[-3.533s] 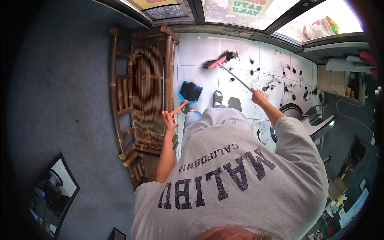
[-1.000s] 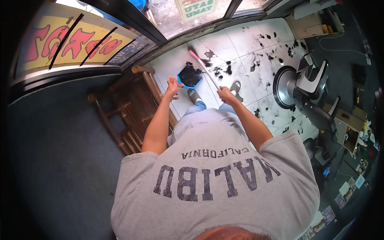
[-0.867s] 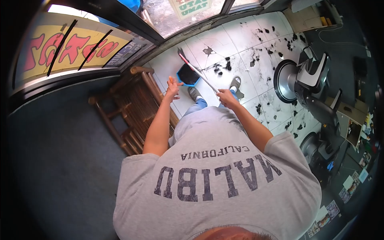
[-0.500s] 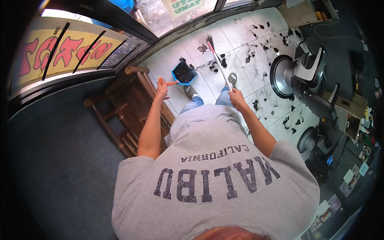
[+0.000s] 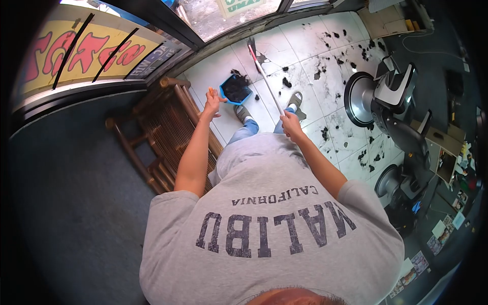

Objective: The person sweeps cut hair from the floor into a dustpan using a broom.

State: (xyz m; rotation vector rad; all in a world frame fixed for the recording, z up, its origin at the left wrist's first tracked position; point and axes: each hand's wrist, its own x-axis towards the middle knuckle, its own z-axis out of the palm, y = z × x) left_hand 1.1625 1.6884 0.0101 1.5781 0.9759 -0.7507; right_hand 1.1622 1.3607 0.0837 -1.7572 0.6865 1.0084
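Note:
My left hand (image 5: 212,105) is closed around the orange handle (image 5: 211,90) of a blue dustpan (image 5: 248,98), which rests on the floor and holds dark hair. My fingers hide most of the handle. In my right hand (image 5: 291,125) I grip the pale shaft of a broom (image 5: 272,89), red near its dark bristles. The bristles touch the tiles ahead, right of the dustpan. A hair clump (image 5: 239,75) lies against the pan's far edge, and another clump (image 5: 287,82) sits right of the broom shaft.
Several tufts of hair (image 5: 363,155) are scattered across the white tiled floor (image 5: 330,96). Salon chairs with round bases (image 5: 360,99) stand at the right. A bamboo bench (image 5: 175,132) is close by my left arm. A glass door frame (image 5: 185,25) runs along the front.
The broom head has swung left, closer to the front wall and the dustpan side. My right hand has shifted slightly left. My left hand and the dustpan have moved slightly.

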